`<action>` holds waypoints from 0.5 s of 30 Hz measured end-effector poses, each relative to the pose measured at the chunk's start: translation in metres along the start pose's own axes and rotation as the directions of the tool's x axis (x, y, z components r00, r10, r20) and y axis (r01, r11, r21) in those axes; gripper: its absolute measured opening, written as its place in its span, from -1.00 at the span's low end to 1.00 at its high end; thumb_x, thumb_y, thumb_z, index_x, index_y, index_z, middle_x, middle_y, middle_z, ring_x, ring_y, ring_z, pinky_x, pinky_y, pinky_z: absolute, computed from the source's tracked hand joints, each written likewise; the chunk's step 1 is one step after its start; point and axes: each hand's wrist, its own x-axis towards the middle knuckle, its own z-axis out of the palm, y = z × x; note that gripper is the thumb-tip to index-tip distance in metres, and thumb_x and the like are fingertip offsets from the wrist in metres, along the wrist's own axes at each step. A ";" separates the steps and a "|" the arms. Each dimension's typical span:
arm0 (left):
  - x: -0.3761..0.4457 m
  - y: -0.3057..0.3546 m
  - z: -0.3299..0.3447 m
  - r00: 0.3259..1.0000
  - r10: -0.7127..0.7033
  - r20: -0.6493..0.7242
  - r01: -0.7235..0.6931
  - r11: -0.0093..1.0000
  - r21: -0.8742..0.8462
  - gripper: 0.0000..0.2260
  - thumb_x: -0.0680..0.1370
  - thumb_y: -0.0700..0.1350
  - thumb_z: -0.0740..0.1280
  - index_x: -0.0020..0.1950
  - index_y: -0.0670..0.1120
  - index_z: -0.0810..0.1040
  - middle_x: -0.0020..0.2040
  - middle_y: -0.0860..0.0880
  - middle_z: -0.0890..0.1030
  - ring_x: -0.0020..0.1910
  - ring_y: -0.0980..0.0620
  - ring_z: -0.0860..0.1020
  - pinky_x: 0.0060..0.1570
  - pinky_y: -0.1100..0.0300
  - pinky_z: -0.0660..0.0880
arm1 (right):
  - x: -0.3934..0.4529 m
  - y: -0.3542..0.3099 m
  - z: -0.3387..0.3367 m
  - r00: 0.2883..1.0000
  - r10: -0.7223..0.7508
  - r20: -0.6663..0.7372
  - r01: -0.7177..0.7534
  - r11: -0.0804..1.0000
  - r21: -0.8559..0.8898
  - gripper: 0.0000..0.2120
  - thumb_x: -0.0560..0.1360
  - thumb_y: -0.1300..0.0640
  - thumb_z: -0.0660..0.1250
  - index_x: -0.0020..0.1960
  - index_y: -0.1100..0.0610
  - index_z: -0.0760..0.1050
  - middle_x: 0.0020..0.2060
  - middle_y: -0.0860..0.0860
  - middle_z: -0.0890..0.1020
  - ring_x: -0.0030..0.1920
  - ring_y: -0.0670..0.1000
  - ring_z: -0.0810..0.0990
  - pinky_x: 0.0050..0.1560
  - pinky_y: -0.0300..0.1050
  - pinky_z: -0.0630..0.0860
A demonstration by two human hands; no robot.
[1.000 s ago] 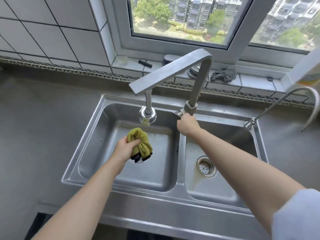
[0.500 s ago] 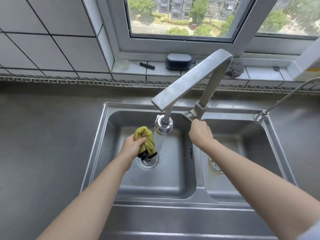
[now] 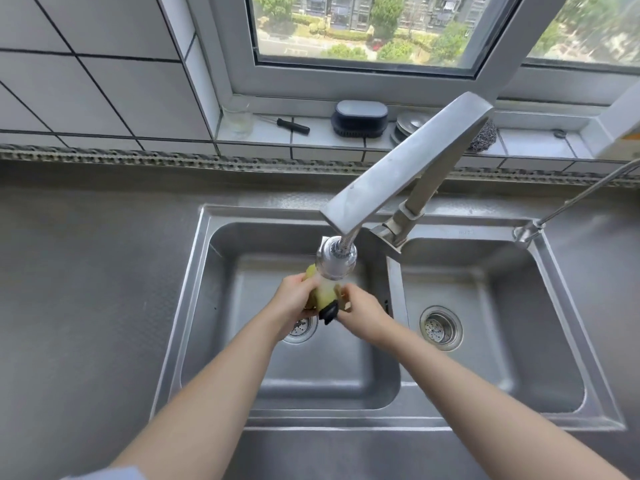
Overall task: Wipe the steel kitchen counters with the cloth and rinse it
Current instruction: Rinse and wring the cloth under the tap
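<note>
Two hands [image 3: 294,299] [image 3: 363,313], seemingly on one cloth [image 3: 323,294]

cloth [image 3: 325,293] under faucet [image 3: 398,168], over left basin [image 3: 242,341]

Grey brushed-steel counter [image 3: 86,289] with an inset stainless double-bowl sink [image 3: 394,424] (one round strainer drain per bowl). Behind it, white tiled window ledge [image 3: 318,135] carries: clear glass cup [image 3: 238,117], black-handled screwdriver [image 3: 292,125], dark grey oval brush [image 3: 360,119], stacked round steel lids [image 3: 407,124], steel wool scourer [image 3: 483,136].
</note>
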 end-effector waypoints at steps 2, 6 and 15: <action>0.001 -0.002 -0.007 0.999 -0.017 0.042 0.016 0.999 0.033 -0.86 0.52 -0.20 0.33 0.01 -0.21 0.64 -0.26 -0.07 0.63 -0.29 0.03 0.59 -0.29 0.16 0.58 | 0.008 0.009 -0.001 0.991 0.127 -0.032 -0.123 0.988 0.089 -0.94 0.51 0.13 0.31 -0.03 0.07 0.47 -0.23 -0.05 0.56 -0.16 0.02 0.51 -0.21 -0.17 0.35; 0.006 -0.008 -0.032 0.998 -0.058 -0.007 0.059 0.987 0.147 -0.87 0.51 -0.18 0.40 0.03 -0.16 0.65 -0.26 -0.06 0.64 -0.37 0.10 0.59 -0.35 0.25 0.55 | 0.018 0.013 -0.011 0.961 0.273 -0.040 -0.239 0.897 0.373 -0.89 0.50 0.11 0.32 -0.18 0.10 0.51 -0.28 0.00 0.54 -0.24 -0.01 0.47 -0.26 -0.14 0.36; 0.017 -0.027 -0.073 0.964 -0.090 -0.250 0.077 0.995 -0.062 -0.89 0.47 -0.14 0.46 -0.04 -0.14 0.65 -0.17 -0.08 0.68 -0.20 -0.01 0.61 -0.21 0.22 0.52 | 0.027 -0.009 -0.015 0.889 0.420 0.184 -0.431 0.628 0.648 -0.86 0.37 0.26 0.33 -0.07 0.17 0.57 -0.12 0.18 0.61 -0.12 0.18 0.61 0.08 0.36 0.54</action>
